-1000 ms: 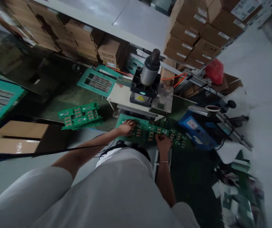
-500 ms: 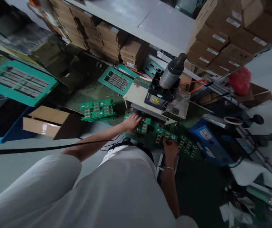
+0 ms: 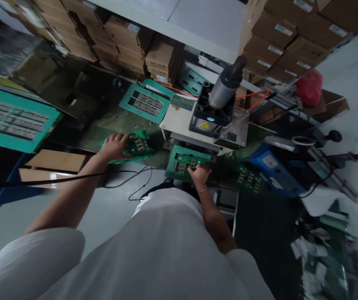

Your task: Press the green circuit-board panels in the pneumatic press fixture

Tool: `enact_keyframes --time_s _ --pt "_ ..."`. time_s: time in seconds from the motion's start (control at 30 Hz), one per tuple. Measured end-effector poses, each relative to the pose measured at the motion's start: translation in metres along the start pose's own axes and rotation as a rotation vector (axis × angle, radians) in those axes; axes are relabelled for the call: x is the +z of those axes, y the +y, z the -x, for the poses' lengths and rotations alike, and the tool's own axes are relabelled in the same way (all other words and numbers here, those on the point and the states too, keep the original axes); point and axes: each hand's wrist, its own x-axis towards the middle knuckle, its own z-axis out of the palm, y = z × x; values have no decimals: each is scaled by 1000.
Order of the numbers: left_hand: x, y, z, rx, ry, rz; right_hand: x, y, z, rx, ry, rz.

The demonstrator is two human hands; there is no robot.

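My left hand (image 3: 114,148) is at the left end of a stack of green circuit boards (image 3: 139,142), its fingers curled over the board on top. In front of the press (image 3: 210,121), my right hand (image 3: 199,173) grips the near edge of another circuit board (image 3: 182,165) between thumb and fingers. That board lies over a green frame-like fixture (image 3: 172,170) at the press opening. Further right, more circuit boards (image 3: 248,181) rest on the dark green bench.
A blue machine (image 3: 280,179) stands at the right. Green slotted frames (image 3: 146,102) lie behind the stack, with another large one (image 3: 38,121) at far left. Cardboard boxes (image 3: 160,58) line the back. A black cable (image 3: 66,178) crosses beneath my left forearm.
My left hand has moved left from the fixture to the board stack. My right hand has moved left with a circuit board, from the bench on the right to the fixture.
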Motion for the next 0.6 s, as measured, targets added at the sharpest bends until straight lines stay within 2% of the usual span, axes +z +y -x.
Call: enact_keyframes --time_s 0.07,0.13,0.27,0.37,0.43,0.5,0.6 --pt "1 19 -1 83 29 3 4 -11 -4 -1 -20 31" --pt "4 47 -2 217 33 24 8 -18 -6 -11 -36 48" --pt "27 111 -8 490 -121 54 14 -16 -9 -54 -58 67" --pt "56 151 -16 595 -248 57 13 4 -11 -99 -55 46" --pt "74 169 -21 636 -310 60 11 27 -13 -166 -36 27" --pt "89 179 -26 662 -336 66 10 52 -17 -280 -24 30" --pt "103 181 -29 699 -328 82 12 81 -21 -446 -50 61"
